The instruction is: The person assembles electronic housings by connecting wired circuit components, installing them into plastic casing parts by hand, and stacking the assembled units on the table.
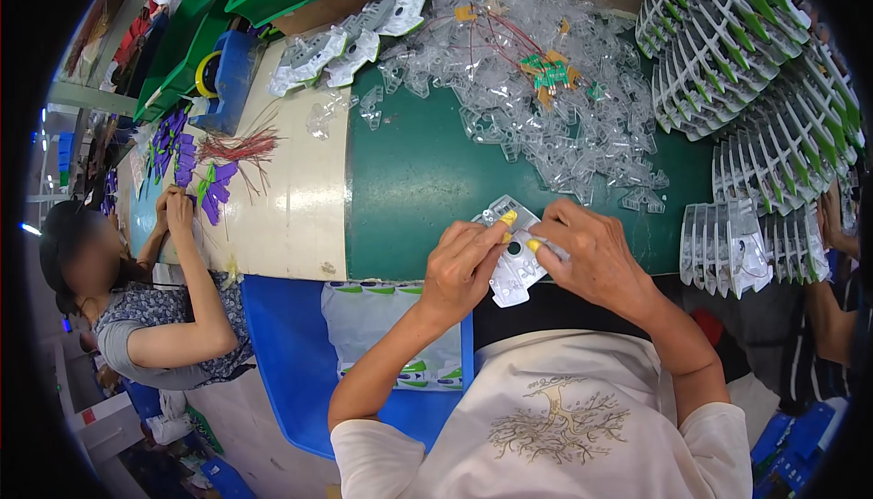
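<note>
A white plastic housing (511, 288) with a round dark hole is held tilted between my hands, just over the front edge of the green work mat. My left hand (455, 267) grips its left side, fingers reaching over the upper face. On the other side, my right hand (596, 253) is closed at the housing's right edge, thumb and curled fingers pressed close together. Yellow covers sit on some of my fingertips. Whether a small clear piece is also pinched in the right fingers is hidden.
Loose clear plastic parts (536, 108) lie heaped at the back, with green circuit boards (547, 71) on top. Stacked white-green housings (727, 53) stand at right. More housings (327, 53) lie back left. A blue bin (291, 353) stands below the table; a co-worker (173, 317) sits left.
</note>
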A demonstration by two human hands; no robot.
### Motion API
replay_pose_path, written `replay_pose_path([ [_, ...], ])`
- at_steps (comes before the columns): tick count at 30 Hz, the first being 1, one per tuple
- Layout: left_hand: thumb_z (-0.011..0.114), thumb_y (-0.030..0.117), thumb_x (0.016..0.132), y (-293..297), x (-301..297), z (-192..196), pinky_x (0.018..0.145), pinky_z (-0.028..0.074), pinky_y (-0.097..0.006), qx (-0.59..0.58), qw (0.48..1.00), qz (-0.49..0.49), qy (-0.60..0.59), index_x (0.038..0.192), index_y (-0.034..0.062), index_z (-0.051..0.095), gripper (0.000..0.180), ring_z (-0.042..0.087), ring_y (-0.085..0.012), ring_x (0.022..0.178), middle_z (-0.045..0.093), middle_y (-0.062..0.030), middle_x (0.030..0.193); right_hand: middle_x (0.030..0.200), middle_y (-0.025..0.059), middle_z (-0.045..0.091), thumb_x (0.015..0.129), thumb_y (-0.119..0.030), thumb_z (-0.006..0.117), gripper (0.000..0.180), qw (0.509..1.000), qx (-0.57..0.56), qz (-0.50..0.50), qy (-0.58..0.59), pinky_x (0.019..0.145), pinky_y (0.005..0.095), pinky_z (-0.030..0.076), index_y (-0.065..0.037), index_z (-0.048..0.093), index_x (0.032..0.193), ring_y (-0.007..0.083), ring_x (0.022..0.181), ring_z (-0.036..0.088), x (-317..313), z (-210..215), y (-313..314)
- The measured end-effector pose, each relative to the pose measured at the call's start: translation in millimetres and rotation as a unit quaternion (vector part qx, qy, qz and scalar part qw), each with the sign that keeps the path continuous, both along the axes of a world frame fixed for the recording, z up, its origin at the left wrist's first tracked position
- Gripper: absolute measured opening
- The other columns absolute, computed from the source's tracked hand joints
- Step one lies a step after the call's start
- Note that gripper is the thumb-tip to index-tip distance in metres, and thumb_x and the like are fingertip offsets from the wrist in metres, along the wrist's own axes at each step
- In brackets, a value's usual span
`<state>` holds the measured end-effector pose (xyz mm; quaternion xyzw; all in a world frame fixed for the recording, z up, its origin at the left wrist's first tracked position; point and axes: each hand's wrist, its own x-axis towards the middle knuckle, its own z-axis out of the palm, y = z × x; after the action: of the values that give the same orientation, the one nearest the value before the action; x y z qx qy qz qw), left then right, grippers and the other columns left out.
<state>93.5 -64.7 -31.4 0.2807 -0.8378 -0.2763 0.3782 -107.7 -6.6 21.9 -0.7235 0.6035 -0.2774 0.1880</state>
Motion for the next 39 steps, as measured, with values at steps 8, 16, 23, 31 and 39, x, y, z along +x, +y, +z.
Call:
replay_pose_path([
  [8, 0.071, -0.007, 0.077, -2.8, -0.6, -1.1, 0.079, 0.049, -0.039, 0.052, 0.998, -0.037, 0.012, 0.128, 0.001, 0.056, 0.054, 0.062, -0.0295, 0.087, 0.069, -0.0114, 0.098, 0.086, 0.0127, 0.054, 0.076, -0.006, 0.068, 0.009, 0.997, 0.025, 0.017, 0.074, 0.062, 0.0433, 0.052, -0.001, 0.066, 0.083, 0.0294, 0.074, 0.063, 7.8, 2.5, 2.9],
  [16, 0.061, -0.012, 0.074, -8.9, 2.8, 6.5, 0.083, 0.045, -0.04, 0.016, 0.991, -0.099, -0.089, 0.142, 0.0051, 0.046, 0.072, 0.056, -0.0273, 0.091, 0.067, -0.0087, 0.1, 0.1, 0.0198, 0.068, 0.08, 0.01, 0.056, 0.024, 0.982, 0.067, 0.012, -0.176, 0.073, 0.0385, 0.055, 0.006, 0.068, 0.1, 0.0352, 0.085, 0.069, -0.6, 39.4, 2.9],
  [23, 0.059, -0.015, 0.072, -5.8, -1.6, 0.8, 0.086, 0.042, -0.041, 0.035, 0.991, -0.107, -0.074, 0.147, 0.0069, 0.04, 0.08, 0.055, -0.0288, 0.094, 0.067, -0.0085, 0.098, 0.093, 0.0144, 0.069, 0.077, 0.007, 0.066, 0.023, 0.996, -0.052, 0.026, -0.075, 0.068, 0.0377, 0.057, 0.001, 0.07, 0.099, 0.03, 0.081, 0.07, 8.9, 12.5, 26.3],
  [31, 0.053, -0.011, 0.086, -12.6, 8.9, 6.6, 0.09, 0.044, -0.04, 0.089, 0.987, -0.121, -0.06, 0.145, 0.0034, 0.041, 0.062, 0.054, -0.0297, 0.096, 0.067, -0.0115, 0.117, 0.094, 0.0081, 0.067, 0.068, 0.006, 0.072, 0.028, 0.994, -0.104, 0.032, 0.011, 0.056, 0.0308, 0.052, -0.003, 0.071, 0.095, 0.0205, 0.071, 0.067, 22.0, -14.0, 39.5],
  [39, 0.051, -0.006, 0.092, -12.8, 8.5, 0.2, 0.09, 0.045, -0.041, 0.082, 0.989, -0.11, -0.045, 0.145, 0.0027, 0.041, 0.054, 0.056, -0.0341, 0.099, 0.068, -0.0144, 0.115, 0.076, 0.0155, 0.065, 0.083, -0.006, 0.064, 0.026, 0.986, 0.027, -0.137, -0.087, 0.056, 0.0431, 0.052, -0.006, 0.057, 0.108, 0.0342, 0.064, 0.066, 4.6, -17.7, 51.0],
])
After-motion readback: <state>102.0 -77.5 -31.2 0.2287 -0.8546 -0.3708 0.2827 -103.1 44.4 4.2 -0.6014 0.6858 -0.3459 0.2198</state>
